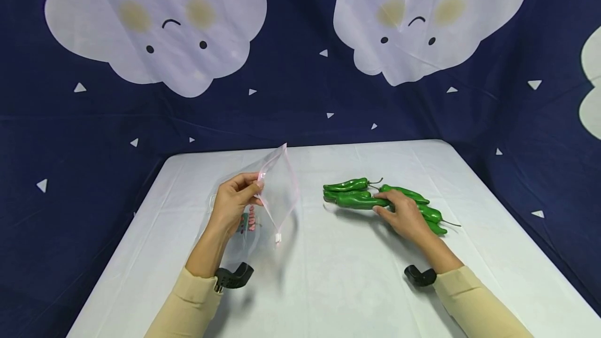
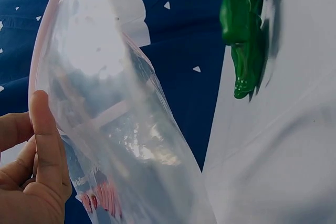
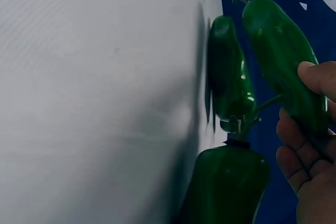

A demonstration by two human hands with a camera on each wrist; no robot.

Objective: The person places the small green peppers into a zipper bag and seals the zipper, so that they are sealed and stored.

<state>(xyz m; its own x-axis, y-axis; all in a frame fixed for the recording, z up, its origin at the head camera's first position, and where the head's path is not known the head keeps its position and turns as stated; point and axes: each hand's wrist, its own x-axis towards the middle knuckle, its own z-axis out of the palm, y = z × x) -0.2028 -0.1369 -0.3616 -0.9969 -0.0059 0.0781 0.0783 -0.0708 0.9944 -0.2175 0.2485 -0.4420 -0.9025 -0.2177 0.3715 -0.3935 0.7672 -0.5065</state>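
In the head view, my left hand (image 1: 235, 200) pinches the pink-edged mouth of a clear zip bag (image 1: 281, 192), which hangs spread at its opening. A white slider sits at the bag's lower corner, and red print shows on its side. My right hand (image 1: 404, 215) holds a green pepper (image 1: 359, 202) by one end, thumb on one side and fingers on the other. In the right wrist view, that held pepper (image 3: 283, 51) is tilted beside other peppers, its far end with a thin curved stem.
More green peppers lie close around the right hand, one at the back (image 1: 347, 185), another behind the fingers (image 1: 406, 194) and some to the right (image 1: 429, 214). A white cloth covers the table (image 1: 328, 286). Behind it hangs a dark blue curtain (image 1: 291, 103) with cloud prints.
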